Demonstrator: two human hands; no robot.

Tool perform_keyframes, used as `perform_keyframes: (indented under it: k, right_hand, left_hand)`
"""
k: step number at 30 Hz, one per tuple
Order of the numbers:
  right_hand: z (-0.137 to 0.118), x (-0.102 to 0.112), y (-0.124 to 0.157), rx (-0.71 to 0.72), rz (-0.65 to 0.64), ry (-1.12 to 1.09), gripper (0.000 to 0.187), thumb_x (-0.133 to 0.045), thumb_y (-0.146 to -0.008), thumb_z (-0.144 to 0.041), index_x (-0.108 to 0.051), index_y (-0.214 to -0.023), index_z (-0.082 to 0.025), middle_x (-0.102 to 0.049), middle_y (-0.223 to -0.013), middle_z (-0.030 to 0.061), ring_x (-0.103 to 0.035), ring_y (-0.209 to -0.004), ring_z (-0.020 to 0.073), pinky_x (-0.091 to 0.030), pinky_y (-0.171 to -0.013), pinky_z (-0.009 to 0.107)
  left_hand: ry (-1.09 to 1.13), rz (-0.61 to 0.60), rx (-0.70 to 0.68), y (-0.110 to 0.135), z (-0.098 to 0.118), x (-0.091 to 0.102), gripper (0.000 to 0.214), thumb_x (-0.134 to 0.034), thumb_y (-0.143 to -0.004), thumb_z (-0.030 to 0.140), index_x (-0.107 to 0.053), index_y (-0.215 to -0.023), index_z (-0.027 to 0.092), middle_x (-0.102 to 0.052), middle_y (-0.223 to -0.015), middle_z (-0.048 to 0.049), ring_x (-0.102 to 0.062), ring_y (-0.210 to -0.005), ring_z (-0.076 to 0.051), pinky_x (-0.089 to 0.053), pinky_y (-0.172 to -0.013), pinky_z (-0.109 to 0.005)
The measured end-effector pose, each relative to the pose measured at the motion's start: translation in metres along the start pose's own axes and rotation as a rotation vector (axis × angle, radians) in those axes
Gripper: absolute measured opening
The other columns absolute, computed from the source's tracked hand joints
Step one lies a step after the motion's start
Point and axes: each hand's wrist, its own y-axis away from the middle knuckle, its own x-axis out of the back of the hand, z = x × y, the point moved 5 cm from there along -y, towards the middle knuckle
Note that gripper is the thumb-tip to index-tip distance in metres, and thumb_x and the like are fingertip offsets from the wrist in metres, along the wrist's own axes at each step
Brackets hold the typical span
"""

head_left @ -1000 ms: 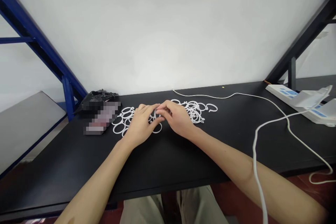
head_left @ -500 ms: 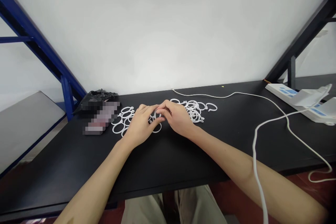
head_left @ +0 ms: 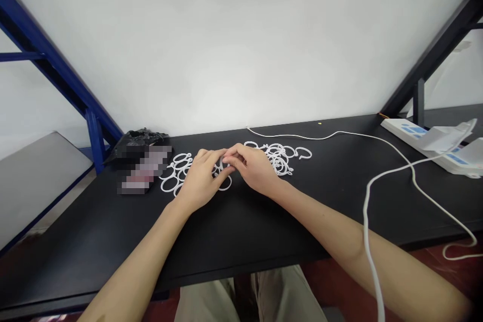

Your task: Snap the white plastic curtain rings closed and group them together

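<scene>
My left hand (head_left: 202,178) and my right hand (head_left: 253,168) meet over a black table (head_left: 241,226). Between their pinched fingertips is a white plastic ring (head_left: 224,163), mostly hidden by the fingers. Several white rings (head_left: 177,173) lie linked on the table left of my left hand. Another heap of white rings (head_left: 283,158) lies right of my right hand, one of them an open C-shape (head_left: 304,152).
A black plastic bag (head_left: 138,142) and a blurred flat object (head_left: 143,168) sit at the left. A white cable (head_left: 377,181) runs across the table to a white power strip (head_left: 426,143) at the right. Blue shelf struts (head_left: 56,75) stand at the left.
Both hands stay together on the ring; the fingers shift only slightly. The view has drifted a little.
</scene>
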Motion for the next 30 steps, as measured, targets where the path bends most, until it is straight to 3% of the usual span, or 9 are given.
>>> perform_keyframes:
  k: [4, 7, 10, 13, 17, 23, 27, 30]
  right_hand:
    - [0.008, 0.001, -0.001, -0.043, 0.048, 0.388, 0.039, -0.045, -0.097, -0.040, -0.054, -0.126, -0.016, -0.066, -0.111, 0.0093, -0.056, -0.105, 0.0231, -0.044, -0.088, 0.036]
    - [0.022, 0.001, -0.001, -0.102, -0.034, 0.715, 0.037, -0.052, -0.094, -0.037, -0.062, -0.119, -0.012, -0.058, -0.125, 0.0169, -0.049, -0.114, 0.0319, -0.040, -0.095, 0.045]
    - [0.034, 0.001, -0.001, -0.144, -0.173, 0.835, 0.028, -0.051, -0.094, -0.027, -0.065, -0.113, -0.014, -0.061, -0.117, 0.0167, -0.051, -0.108, 0.0318, -0.043, -0.089, 0.044]
    - [0.033, 0.002, -0.001, -0.120, -0.227, 0.840, 0.028, -0.048, -0.091, -0.011, -0.066, -0.111, -0.016, -0.063, -0.110, 0.0142, -0.054, -0.100, 0.0275, -0.044, -0.083, 0.039]
    - [0.028, 0.002, -0.003, -0.106, -0.225, 0.821, 0.032, -0.045, -0.089, -0.004, -0.066, -0.109, -0.017, -0.064, -0.108, 0.0130, -0.055, -0.097, 0.0257, -0.043, -0.081, 0.037]
    - [0.021, 0.009, -0.005, -0.096, -0.087, 0.804, 0.037, -0.042, -0.088, 0.001, -0.064, -0.112, -0.016, -0.065, -0.108, 0.0114, -0.057, -0.099, 0.0260, -0.041, -0.080, 0.037]
    - [0.009, 0.014, -0.006, -0.006, 0.078, 0.687, 0.034, -0.038, -0.097, -0.011, -0.055, -0.126, -0.015, -0.069, -0.106, 0.0100, -0.057, -0.095, 0.0241, -0.040, -0.080, 0.037]
    - [-0.001, 0.007, -0.004, 0.166, 0.045, 0.538, 0.027, -0.038, -0.101, -0.025, -0.059, -0.116, -0.017, -0.071, -0.100, 0.0072, -0.056, -0.089, 0.0205, -0.040, -0.079, 0.034]
  left_hand:
    - [-0.165, 0.105, 0.063, -0.001, -0.011, 0.003, 0.037, -0.053, -0.091, 0.037, -0.057, -0.125, 0.021, -0.063, -0.110, -0.0076, -0.050, -0.099, -0.025, -0.043, -0.092, -0.042]
    - [-0.287, 0.124, 0.128, 0.001, -0.019, 0.002, 0.040, -0.051, -0.090, 0.035, -0.057, -0.127, 0.021, -0.063, -0.111, -0.0097, -0.049, -0.099, -0.028, -0.042, -0.091, -0.046]
    - [-0.359, 0.060, 0.163, 0.004, -0.025, -0.004, 0.039, -0.048, -0.090, 0.035, -0.060, -0.125, 0.020, -0.063, -0.110, -0.0121, -0.049, -0.102, -0.032, -0.042, -0.089, -0.049]
    - [-0.376, -0.014, 0.171, 0.007, -0.028, -0.010, 0.039, -0.047, -0.090, 0.035, -0.063, -0.121, 0.019, -0.065, -0.111, -0.0139, -0.048, -0.105, -0.035, -0.042, -0.087, -0.051]
    - [-0.371, -0.002, 0.166, 0.008, -0.028, -0.010, 0.036, -0.046, -0.090, 0.034, -0.065, -0.118, 0.021, -0.066, -0.110, -0.0138, -0.050, -0.104, -0.034, -0.042, -0.085, -0.051]
    - [-0.338, -0.005, 0.216, 0.006, -0.027, -0.006, 0.038, -0.040, -0.092, 0.031, -0.064, -0.120, 0.019, -0.064, -0.116, -0.0129, -0.048, -0.107, -0.036, -0.041, -0.088, -0.054]
    - [-0.262, 0.106, 0.148, 0.002, -0.018, 0.002, 0.043, -0.042, -0.093, 0.030, -0.054, -0.132, 0.016, -0.060, -0.120, -0.0132, -0.048, -0.107, -0.031, -0.041, -0.094, -0.050]
    - [-0.162, 0.175, 0.011, -0.001, -0.008, 0.008, 0.044, -0.041, -0.096, 0.031, -0.047, -0.137, 0.018, -0.059, -0.122, -0.0116, -0.048, -0.107, -0.026, -0.042, -0.095, -0.043]
